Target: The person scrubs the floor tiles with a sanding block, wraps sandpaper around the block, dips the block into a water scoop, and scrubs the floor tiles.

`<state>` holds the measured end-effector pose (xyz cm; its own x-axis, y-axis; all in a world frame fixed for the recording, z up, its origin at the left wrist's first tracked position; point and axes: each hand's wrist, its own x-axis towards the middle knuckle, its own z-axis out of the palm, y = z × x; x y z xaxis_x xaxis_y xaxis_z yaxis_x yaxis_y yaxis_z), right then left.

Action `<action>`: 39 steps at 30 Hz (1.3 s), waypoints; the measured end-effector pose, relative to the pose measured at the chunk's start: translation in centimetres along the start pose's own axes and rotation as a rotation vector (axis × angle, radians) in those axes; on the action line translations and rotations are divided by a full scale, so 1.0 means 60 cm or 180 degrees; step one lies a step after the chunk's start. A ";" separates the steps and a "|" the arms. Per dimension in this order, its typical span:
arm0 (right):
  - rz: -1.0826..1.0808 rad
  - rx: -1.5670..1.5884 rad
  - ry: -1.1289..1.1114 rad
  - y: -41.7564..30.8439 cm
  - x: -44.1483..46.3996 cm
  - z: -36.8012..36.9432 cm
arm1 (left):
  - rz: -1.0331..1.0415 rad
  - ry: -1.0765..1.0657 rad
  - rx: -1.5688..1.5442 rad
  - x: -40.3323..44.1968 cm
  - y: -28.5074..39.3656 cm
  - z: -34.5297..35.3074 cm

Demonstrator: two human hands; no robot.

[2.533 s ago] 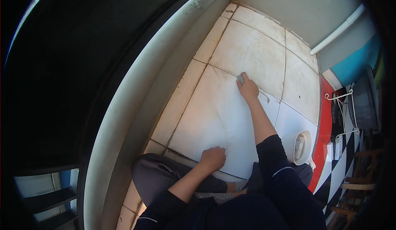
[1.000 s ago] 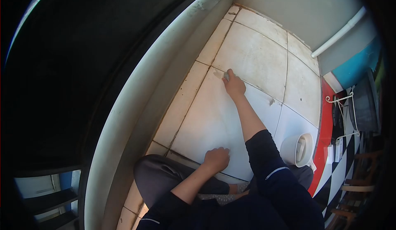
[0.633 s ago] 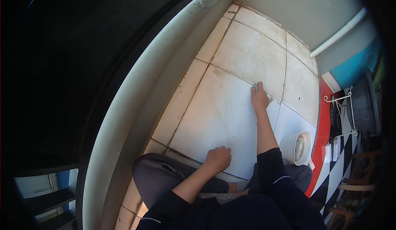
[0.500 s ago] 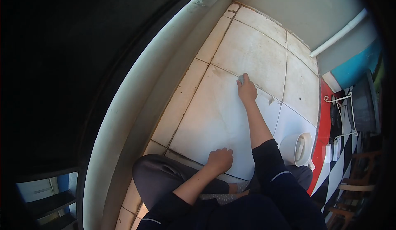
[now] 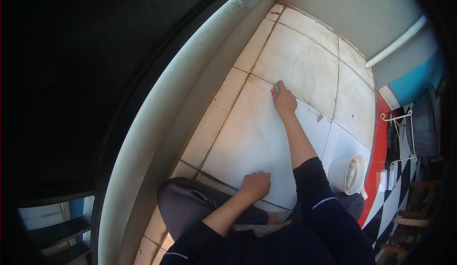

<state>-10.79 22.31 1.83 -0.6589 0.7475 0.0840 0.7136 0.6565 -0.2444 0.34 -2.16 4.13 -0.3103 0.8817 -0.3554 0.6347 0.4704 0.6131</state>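
My right hand (image 5: 285, 102) reaches out over the white floor tile (image 5: 247, 127), its fingers closed round a small grey-green scouring piece (image 5: 275, 88). That piece sits by the dirty joint between two large tiles; its exact kind is too small to make out. Nearer my body, my left hand (image 5: 256, 186) rests as a fist on the same tile, knuckles down, with its palm side hidden. Nothing shows between its fingers.
A white dipper (image 5: 339, 174) with something pale inside stands by my right knee. Along the left runs a low wall (image 5: 162, 108). At the right are a white pipe (image 5: 395, 44), a white metal rack (image 5: 401, 158) and a red floor strip (image 5: 381, 141).
My right hand has slid a little to the left along the tile joint with the grey-green piece. My left fist stays near its place. The whole view has shifted slightly.
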 end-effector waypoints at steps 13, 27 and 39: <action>0.0246 0.0070 -0.0044 0.008 -0.007 -0.005 | 0.0115 -0.0015 0.0005 0.004 0.014 0.004; -0.0577 0.0169 -0.0464 -0.102 0.011 0.016 | 0.0018 -0.0070 0.0029 0.006 0.006 0.011; -0.0674 0.0058 -0.0481 -0.090 -0.045 0.005 | 0.0044 -0.0021 0.0026 -0.003 0.019 0.004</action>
<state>-12.93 16.72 2.63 -0.8222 0.5691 -0.0098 0.5524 0.7938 -0.2542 1.31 -1.78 4.70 -0.2966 0.8879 -0.3517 0.6448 0.4578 0.6121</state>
